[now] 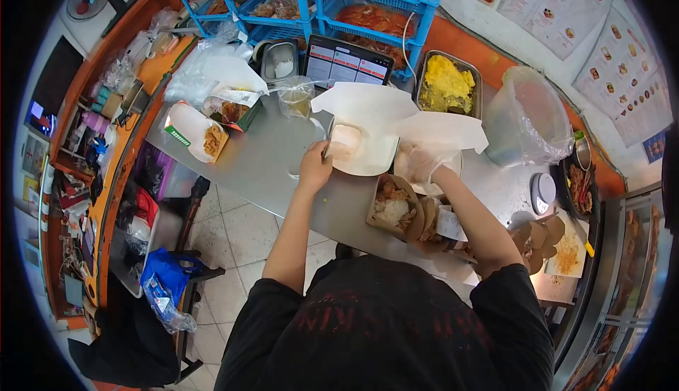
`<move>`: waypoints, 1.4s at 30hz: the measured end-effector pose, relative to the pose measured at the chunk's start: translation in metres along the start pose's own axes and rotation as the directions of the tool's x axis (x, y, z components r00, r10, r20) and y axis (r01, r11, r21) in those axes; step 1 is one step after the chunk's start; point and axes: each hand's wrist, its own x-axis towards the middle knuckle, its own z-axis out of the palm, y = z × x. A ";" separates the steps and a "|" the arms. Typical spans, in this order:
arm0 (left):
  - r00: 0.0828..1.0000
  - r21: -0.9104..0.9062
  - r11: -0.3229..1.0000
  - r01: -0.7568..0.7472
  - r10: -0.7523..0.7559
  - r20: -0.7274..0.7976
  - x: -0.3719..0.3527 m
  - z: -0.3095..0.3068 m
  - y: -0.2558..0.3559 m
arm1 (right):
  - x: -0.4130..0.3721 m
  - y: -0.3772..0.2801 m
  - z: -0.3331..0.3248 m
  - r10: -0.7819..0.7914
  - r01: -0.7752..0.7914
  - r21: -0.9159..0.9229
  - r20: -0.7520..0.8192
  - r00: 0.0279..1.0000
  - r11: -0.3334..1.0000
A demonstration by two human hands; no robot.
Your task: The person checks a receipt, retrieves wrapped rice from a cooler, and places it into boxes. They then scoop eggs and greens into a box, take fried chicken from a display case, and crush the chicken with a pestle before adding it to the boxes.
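At the left wall of an open white takeout box [378, 156], the fingers of my left hand [315, 169] are closed on its edge. A white block of rice [346, 141] sits in that box. My right hand [421, 164], in a clear plastic glove, reaches into a second open white takeout box [453, 166] beside it; glove and blur hide what its fingers do. Just below the right hand stands a brown takeout box [393, 210] with rice and fried pieces. Other brown boxes [429, 227] are beside it, partly under my right forearm.
Behind the boxes stand a tablet [349, 60], a metal pan of yellow food [447, 85] and blue racks [315, 10]. A large plastic-lined tub [529, 116] and a round scale [543, 191] are at right. Filled takeout boxes [200, 130] sit on the counter's left end.
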 end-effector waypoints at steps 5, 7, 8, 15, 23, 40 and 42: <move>0.973 -0.069 0.992 -0.101 0.084 -0.214 -0.011 -0.039 0.035 | -0.102 -0.006 -0.072 0.168 -0.041 0.386 -0.303 0.938 0.922; 0.969 -0.330 0.938 -0.105 0.022 -0.247 -0.024 -0.065 0.078 | -0.150 -0.007 -0.089 0.230 0.000 0.591 -0.314 0.921 0.807; 0.993 -0.559 0.826 -0.070 0.003 -0.121 -0.031 -0.070 0.104 | -0.173 -0.011 -0.092 0.272 0.036 0.658 -0.360 0.892 0.752; 0.902 -0.839 0.527 -0.135 0.416 0.116 -0.048 -0.030 0.198 | -0.264 -0.106 -0.091 0.568 0.275 0.900 -0.428 0.703 0.338; 0.778 -0.869 0.473 -0.144 0.597 0.196 -0.093 0.030 0.261 | -0.314 -0.137 -0.071 0.547 0.176 0.843 -0.473 0.691 0.508; 0.404 -0.878 0.416 0.237 0.780 0.478 -0.310 0.247 0.471 | -0.655 -0.024 0.068 0.892 0.127 0.902 -0.429 0.144 0.413; 0.363 -0.877 0.415 0.240 0.800 0.478 -0.325 0.269 0.492 | -0.698 0.000 0.084 0.930 0.147 0.919 -0.367 -0.023 0.366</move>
